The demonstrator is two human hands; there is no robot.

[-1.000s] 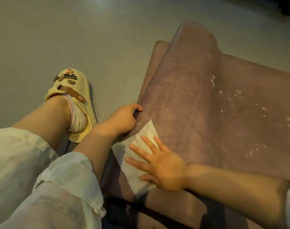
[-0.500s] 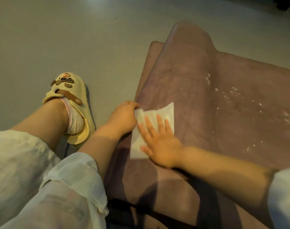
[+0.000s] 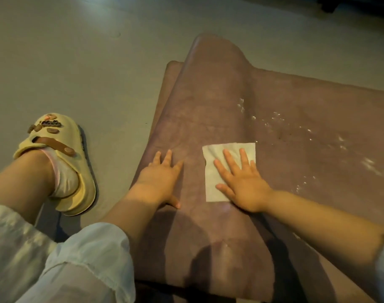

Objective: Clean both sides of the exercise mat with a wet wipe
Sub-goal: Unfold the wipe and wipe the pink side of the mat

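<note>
On the mat (image 3: pixel 208 110), right hand (image 3: pixel 243 184) presses wipe (image 3: pixel 210 171), left hand (image 3: pixel 159 178) flat.

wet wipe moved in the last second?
Yes. The wet wipe under the right hand went from the mat's left edge rightward, toward the white specks.

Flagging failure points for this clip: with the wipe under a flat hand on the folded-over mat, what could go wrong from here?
1. The right hand only presses the wet wipe flat, so it may bunch or slip out mid-stroke.
2. The exercise mat is folded over and humped; if the left hand lifts, it could shift or flop back.
3. The white specks to the right might get smeared rather than picked up.
</note>
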